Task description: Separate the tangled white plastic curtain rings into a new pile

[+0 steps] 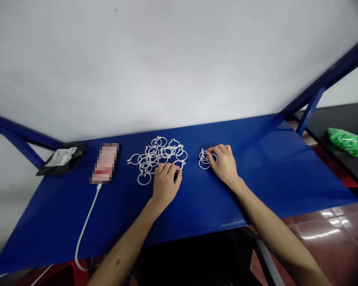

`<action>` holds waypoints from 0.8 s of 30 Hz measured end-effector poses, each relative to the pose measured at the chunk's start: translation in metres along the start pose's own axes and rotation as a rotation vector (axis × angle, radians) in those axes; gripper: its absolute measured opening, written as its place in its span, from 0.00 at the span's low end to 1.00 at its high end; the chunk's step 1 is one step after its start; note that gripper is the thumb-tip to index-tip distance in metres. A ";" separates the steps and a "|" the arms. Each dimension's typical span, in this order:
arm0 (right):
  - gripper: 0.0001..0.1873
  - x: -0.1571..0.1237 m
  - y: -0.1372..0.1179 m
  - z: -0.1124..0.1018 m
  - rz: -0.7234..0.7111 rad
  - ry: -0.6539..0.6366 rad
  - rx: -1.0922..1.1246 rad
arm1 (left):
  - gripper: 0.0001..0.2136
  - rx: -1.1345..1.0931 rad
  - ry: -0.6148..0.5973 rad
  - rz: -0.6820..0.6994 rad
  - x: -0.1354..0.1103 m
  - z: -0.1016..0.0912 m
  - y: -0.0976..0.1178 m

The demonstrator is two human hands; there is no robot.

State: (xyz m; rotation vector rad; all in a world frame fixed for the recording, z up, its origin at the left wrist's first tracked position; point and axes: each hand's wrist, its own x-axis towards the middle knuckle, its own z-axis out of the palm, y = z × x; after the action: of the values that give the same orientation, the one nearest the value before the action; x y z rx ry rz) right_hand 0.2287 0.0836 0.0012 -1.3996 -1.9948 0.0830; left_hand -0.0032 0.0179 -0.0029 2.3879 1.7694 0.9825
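Note:
A loose heap of several white plastic rings (pixel 155 155) lies on the blue shelf (pixel 256 167). My left hand (pixel 166 183) rests at the heap's near right edge, fingers curled and pinching a ring at its tip. My right hand (pixel 224 162) lies to the right, its fingertips pressed on a small stack of white rings (pixel 204 159) set apart from the heap. Both forearms reach in from the lower edge of the view.
A phone (pixel 105 163) with a white cable (pixel 86 222) lies left of the heap. A black packet with a white label (pixel 62 157) sits at the far left. A green bag (pixel 349 142) lies on a dark surface at right. A white wall backs the shelf.

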 end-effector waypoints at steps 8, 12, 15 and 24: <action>0.07 -0.001 -0.010 -0.005 -0.084 0.071 0.061 | 0.05 -0.645 -0.133 -0.408 0.003 -0.015 0.004; 0.08 -0.008 -0.030 -0.009 -0.204 -0.056 0.306 | 0.10 -1.024 -0.214 -0.549 0.004 -0.017 0.004; 0.14 -0.015 -0.042 -0.007 -0.238 -0.200 0.465 | 0.12 -1.294 -0.285 -0.510 0.002 -0.015 0.005; 0.09 -0.025 -0.051 -0.002 -0.059 -0.370 0.674 | 0.10 -1.301 -0.398 -0.481 0.001 -0.016 0.012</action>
State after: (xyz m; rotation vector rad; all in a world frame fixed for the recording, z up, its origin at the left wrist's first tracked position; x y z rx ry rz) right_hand 0.1937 0.0406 0.0119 -0.9245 -2.0090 0.9533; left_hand -0.0001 0.0094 0.0147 1.1495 0.9254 0.9889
